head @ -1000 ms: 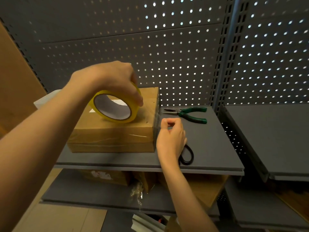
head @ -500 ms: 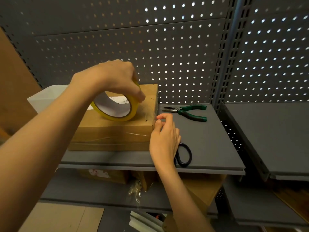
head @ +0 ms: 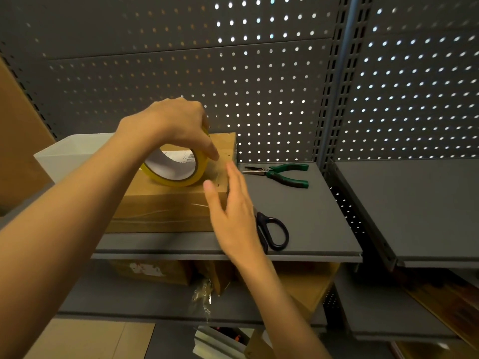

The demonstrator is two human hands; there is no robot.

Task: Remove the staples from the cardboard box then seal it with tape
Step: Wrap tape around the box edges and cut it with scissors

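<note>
Bare shelf (head: 316,218) lies open right of the box (head: 166,203), between pliers (head: 282,173) at the back and scissors (head: 274,233) near the front edge; pegboard (head: 259,86) closes the rear, a post (head: 334,81) the right, a white bin (head: 72,151) the left

Cardboard box (head: 160,203) on a grey shelf (head: 305,216), clear tape glinting across its front face. Left hand (head: 171,123) gripping a yellow tape roll (head: 176,169) stood on edge on the box top. Right hand (head: 230,211) at the box's right corner, fingers straight, thumb against the top edge. Green-handled pliers (head: 282,173) further back on the shelf, black-handled scissors (head: 273,231) just beside the right hand. White bin (head: 67,154) behind the box. More boxes on the lower shelf (head: 129,304).
</note>
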